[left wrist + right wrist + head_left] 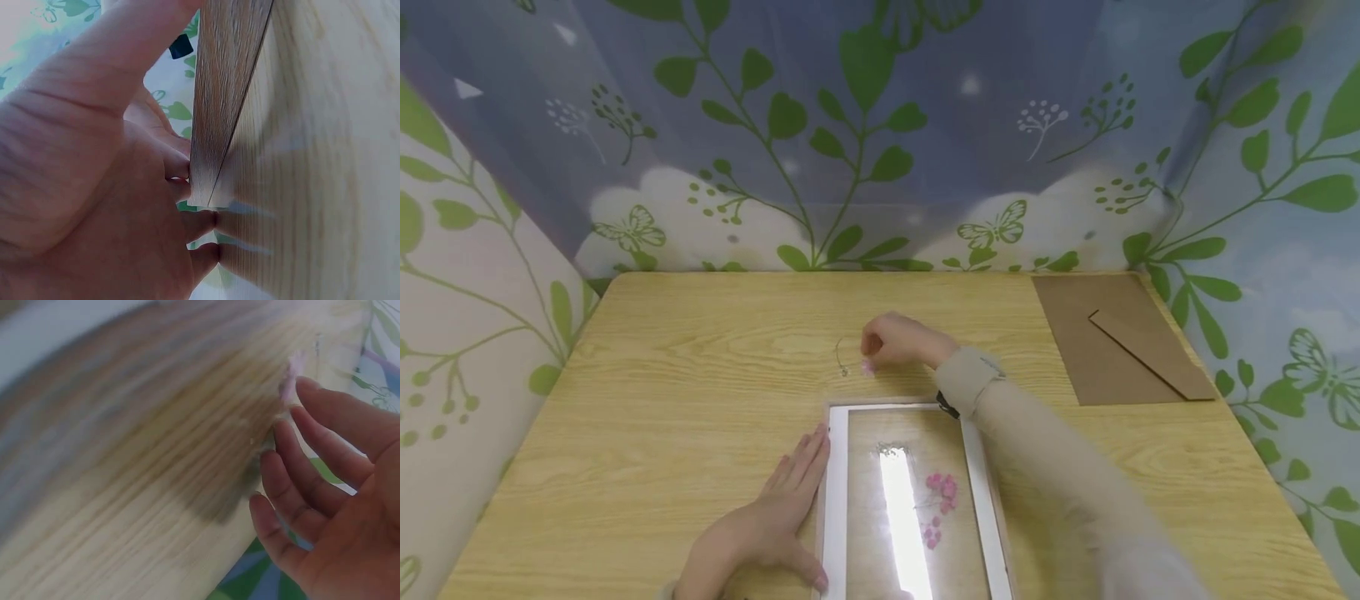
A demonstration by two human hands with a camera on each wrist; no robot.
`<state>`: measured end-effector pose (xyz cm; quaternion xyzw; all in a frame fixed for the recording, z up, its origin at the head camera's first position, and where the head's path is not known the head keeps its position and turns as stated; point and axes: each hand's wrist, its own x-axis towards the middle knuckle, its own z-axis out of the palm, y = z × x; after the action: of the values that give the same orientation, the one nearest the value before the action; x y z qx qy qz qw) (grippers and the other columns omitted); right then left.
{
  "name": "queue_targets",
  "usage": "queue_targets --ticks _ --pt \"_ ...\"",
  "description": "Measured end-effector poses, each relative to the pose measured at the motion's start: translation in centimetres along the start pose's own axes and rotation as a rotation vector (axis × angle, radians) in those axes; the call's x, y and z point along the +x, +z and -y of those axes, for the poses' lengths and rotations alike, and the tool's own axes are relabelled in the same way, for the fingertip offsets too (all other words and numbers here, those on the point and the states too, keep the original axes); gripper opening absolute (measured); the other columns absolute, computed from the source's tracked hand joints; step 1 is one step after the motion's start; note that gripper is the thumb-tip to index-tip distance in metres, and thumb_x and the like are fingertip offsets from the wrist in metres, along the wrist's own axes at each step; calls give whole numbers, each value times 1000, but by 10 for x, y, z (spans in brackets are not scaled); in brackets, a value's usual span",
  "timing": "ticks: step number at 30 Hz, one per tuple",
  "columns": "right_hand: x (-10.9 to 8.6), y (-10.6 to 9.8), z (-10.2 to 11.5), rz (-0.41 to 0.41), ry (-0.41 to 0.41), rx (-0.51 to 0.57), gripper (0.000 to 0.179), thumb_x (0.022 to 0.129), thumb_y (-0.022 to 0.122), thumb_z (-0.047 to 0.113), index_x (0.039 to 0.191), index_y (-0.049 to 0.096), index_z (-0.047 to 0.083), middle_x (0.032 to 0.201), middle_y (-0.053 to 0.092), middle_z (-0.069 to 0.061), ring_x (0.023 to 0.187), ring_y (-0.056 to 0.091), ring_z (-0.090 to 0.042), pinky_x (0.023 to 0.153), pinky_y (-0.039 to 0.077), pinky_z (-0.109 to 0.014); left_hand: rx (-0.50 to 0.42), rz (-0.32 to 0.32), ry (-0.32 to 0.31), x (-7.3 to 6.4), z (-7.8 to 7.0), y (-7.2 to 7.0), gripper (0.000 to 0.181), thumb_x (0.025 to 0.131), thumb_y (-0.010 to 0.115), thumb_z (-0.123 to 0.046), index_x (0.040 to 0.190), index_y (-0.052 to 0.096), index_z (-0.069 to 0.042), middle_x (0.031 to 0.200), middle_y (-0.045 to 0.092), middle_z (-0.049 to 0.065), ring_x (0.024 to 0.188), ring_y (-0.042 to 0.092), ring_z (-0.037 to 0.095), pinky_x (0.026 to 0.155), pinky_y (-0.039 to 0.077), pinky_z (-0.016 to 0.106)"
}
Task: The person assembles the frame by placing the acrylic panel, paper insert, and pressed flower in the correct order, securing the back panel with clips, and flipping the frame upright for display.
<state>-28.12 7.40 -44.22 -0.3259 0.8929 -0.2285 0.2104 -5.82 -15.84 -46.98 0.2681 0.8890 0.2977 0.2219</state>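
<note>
My right hand [898, 340] reaches over the table beyond the far edge of a picture frame [837, 500]. Its curled fingertips pinch a small pink dried flower [868, 367] close over the wood; the right wrist view has the pink flower [292, 375] right at the thumb tip. Left of it lies a thin curved stem [839, 357] with a small pale head. My left hand [767, 517] rests along the frame's left side, fingers straight and thumb spread. In the left wrist view those fingers touch the frame's wood-grain edge [215, 94]. Pink dried flowers [942, 492] show inside the frame beside a bright reflection.
A brown backing board [1060, 333] with a folded stand strip [1150, 354] lies at the table's back right. Patterned cloth [880, 167] hangs behind the wooden table [662, 375] and on both sides. A dark-banded watch [949, 406] is on the right wrist.
</note>
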Motion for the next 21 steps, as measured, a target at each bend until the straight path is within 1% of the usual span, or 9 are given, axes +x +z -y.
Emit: queue_targets --ticks 3,6,11,14,17,21 --pt "4 2 1 18 28 -32 20 85 79 16 100 69 6 94 65 -2 88 59 -16 81 52 -29 2 -5 -2 0 -1 -1 157 49 90 -57 156 -12 -5 163 -22 10 149 -14 34 119 -1 54" --pt "7 3 3 44 47 -62 17 85 79 15 98 69 8 92 64 0 87 59 -15 78 52 -27 2 -4 -1 0 -1 -1 157 50 91 -56 156 -12 -4 163 -22 10 149 -14 34 119 -1 55" --pt "7 2 5 63 29 -81 10 84 78 8 88 69 9 87 65 1 82 59 -15 75 51 -27 8 -3 1 0 -1 0 157 50 91 -55 156 -12 -4 163 -22 10 149 -14 34 119 -1 54" --pt "8 3 5 60 11 -81 11 82 77 4 84 68 10 83 64 1 78 57 -14 70 50 -25 12 -9 4 0 -1 0 157 49 92 -55 156 -12 -4 163 -21 10 149 -14 34 120 -1 54" --pt "8 5 4 57 0 -55 14 80 77 2 81 65 10 80 61 0 74 53 -13 66 47 -24 17 -14 5 1 0 1 157 49 92 -55 156 -12 -4 163 -21 10 149 -13 34 120 0 54" --pt "7 6 4 63 -9 43 20 75 82 1 83 64 5 77 59 -1 70 51 -13 64 46 -23 23 -12 2 1 1 2 158 49 91 -57 156 -12 -4 163 -21 11 149 -14 33 119 0 54"
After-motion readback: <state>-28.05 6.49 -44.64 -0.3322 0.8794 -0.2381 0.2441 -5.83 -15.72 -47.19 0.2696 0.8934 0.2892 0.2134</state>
